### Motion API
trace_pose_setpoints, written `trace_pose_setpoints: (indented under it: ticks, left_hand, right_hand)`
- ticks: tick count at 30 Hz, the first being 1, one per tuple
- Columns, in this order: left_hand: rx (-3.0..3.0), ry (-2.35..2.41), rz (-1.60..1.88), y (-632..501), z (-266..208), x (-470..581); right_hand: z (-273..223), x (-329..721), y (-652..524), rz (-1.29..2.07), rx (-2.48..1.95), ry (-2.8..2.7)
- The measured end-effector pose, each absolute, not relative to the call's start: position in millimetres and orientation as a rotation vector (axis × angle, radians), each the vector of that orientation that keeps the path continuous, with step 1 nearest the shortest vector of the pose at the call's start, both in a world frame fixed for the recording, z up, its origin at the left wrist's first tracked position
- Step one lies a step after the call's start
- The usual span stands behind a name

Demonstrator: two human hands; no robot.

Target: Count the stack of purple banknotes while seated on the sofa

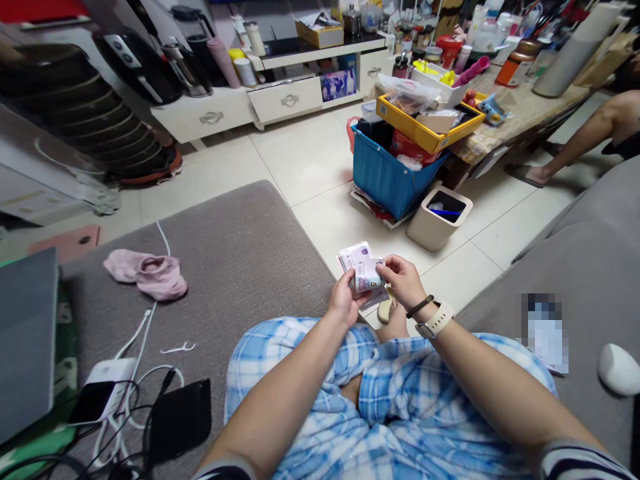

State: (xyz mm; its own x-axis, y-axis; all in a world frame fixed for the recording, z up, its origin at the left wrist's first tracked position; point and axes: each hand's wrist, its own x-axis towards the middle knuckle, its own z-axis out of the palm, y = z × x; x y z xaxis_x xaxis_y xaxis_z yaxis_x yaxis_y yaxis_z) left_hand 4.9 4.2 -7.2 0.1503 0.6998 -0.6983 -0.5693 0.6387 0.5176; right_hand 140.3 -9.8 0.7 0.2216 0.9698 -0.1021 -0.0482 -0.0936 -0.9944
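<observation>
A stack of purple banknotes is held between my hands, in front of my knees. Its front note shows a 5. My left hand grips the stack from the lower left, with the thumb on its face. My right hand pinches the top note at its right edge, between thumb and fingers. That note is slightly raised and overlaps the ones behind it. The right wrist bears a cream watch and a dark bracelet. How many notes are in the stack I cannot tell.
Pink socks, a white power strip, cables and a black pouch lie on the grey sofa at left. A beige bin and loaded blue box stand ahead. A person's leg shows at right.
</observation>
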Motion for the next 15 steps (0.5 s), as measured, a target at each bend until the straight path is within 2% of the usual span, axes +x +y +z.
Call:
trace_pose_setpoints:
  ticks: [15]
  left_hand:
    - [0.151,0.996,0.946,4.3,-11.5,8.0]
  right_hand:
    - [10.2,138.7,-12.0,1.294,-1.311,-0.907]
